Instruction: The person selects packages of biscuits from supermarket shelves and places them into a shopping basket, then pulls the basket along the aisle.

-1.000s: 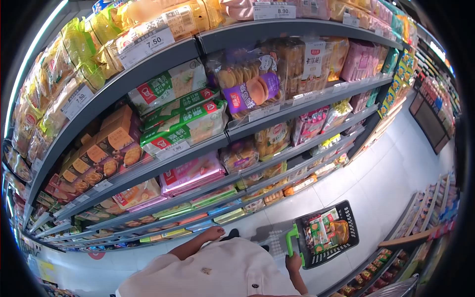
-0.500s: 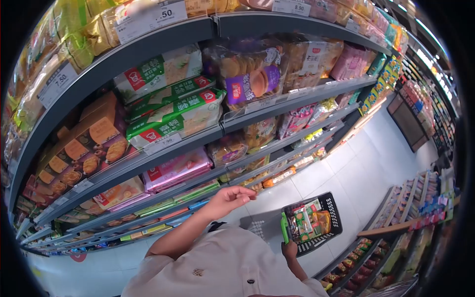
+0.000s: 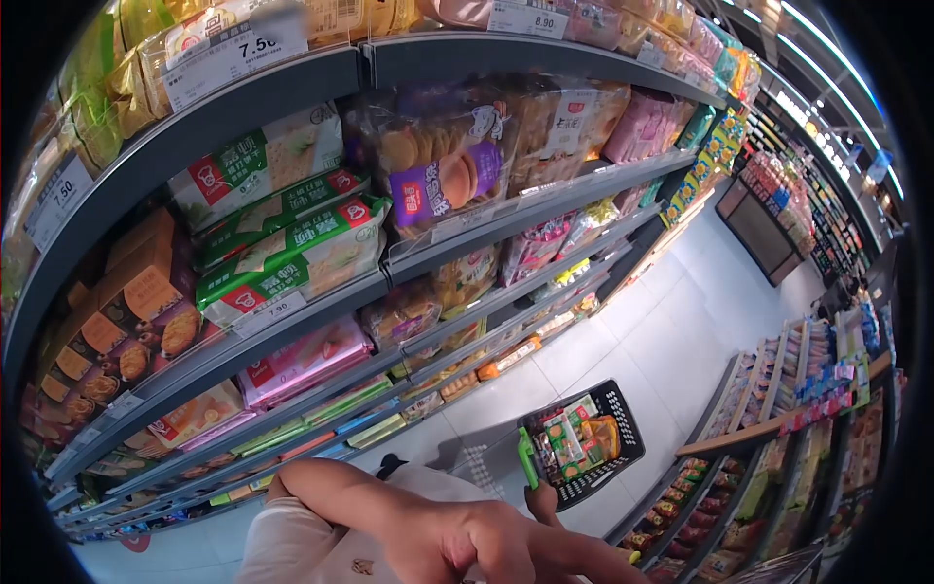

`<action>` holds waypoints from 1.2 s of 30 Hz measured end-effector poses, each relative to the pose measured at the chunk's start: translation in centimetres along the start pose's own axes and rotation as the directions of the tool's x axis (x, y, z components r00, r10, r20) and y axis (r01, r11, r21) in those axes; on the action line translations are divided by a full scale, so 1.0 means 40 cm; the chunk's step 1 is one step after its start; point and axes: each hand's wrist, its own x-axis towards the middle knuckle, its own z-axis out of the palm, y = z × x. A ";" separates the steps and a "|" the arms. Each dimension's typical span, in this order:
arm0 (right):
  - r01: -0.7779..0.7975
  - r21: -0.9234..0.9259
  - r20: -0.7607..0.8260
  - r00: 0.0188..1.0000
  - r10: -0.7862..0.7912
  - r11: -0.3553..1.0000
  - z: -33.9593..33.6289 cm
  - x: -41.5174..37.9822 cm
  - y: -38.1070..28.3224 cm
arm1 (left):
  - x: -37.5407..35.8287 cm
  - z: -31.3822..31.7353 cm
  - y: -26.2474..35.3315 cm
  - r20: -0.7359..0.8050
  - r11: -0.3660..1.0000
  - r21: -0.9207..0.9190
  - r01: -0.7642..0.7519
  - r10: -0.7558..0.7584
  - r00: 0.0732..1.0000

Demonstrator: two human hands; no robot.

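Note:
My left hand (image 3: 486, 545) is close to the camera at the bottom of the head view, crossing in front of my light shirt (image 3: 282, 545). Its fingers reach to the right, partly cut off by the lower edge, and I see nothing in them. My right hand (image 3: 541, 503) is closed around the green handle (image 3: 526, 457) of a black shopping basket (image 3: 630, 414). Inside the basket lie several packaged foods (image 3: 574, 438), some green and red, one orange-yellow.
On the left curves a tall grey shelf (image 3: 486, 238) with green cracker packs (image 3: 292, 258), purple-labelled cookie bags (image 3: 448, 175) and price tags. A lower snack rack (image 3: 769, 389) borders the aisle at right. Pale floor tiles (image 3: 671, 282) run between, toward a dark-sided display bin (image 3: 754, 229).
My left hand has dropped from beside the shelf and swung right, across my chest. The view has shifted, so shelf and basket appear farther left. My right hand keeps hold of the basket handle.

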 end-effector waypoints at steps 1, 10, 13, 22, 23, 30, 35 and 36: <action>-0.004 -0.002 0.005 1.000 0.004 1.000 0.013 -0.005 0.009 | -0.006 -0.022 -0.008 0.131 1.000 -0.024 0.005 -0.002 0.991; 0.001 0.014 0.035 0.999 -0.001 1.000 0.053 -0.033 -0.010 | -0.001 0.010 0.005 -0.030 0.977 -0.095 0.193 -0.196 0.980; -0.010 -0.012 0.044 0.999 0.011 1.000 0.036 -0.029 -0.015 | 0.015 0.027 -0.053 -0.029 0.938 -0.346 -0.014 0.004 1.000; -0.038 -0.010 0.035 0.999 0.038 0.999 -0.012 -0.003 -0.003 | 0.091 0.043 -0.153 -0.029 0.813 -0.458 -0.360 0.391 0.920; -0.068 -0.010 0.055 0.996 0.069 0.998 -0.018 0.002 -0.003 | 0.087 0.043 -0.154 -0.032 0.812 -0.461 -0.357 0.387 0.921; -0.091 0.017 0.026 0.996 0.091 0.996 -0.052 0.026 0.010 | 0.178 0.117 -0.158 -0.281 0.739 0.060 -0.671 0.657 0.699; -0.107 -0.002 0.038 0.993 0.107 0.994 -0.065 0.032 0.019 | 0.136 0.153 -0.078 -0.566 0.918 0.054 -0.393 0.352 0.745; -0.116 -0.012 0.038 0.993 0.116 0.993 -0.072 0.039 0.016 | 0.105 0.136 -0.046 -0.539 0.966 0.031 -0.255 0.231 0.810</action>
